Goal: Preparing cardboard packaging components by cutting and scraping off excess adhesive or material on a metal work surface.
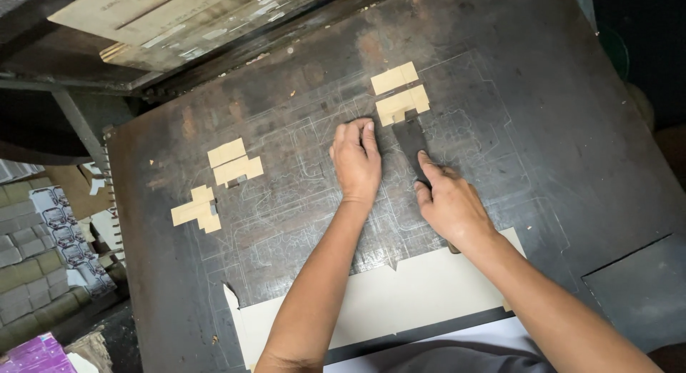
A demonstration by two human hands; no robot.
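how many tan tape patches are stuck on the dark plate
4, though more may be hidden. Two tan tape patches sit at the left; two sit at the top, just beyond the left hand and right hand.

Two bare forearms, no sleeves in view, left hand (356, 162) and right hand (450, 201) both ungloved, no rings, watch or wristbands visible, short fingernails, grey garment at the bottom edge
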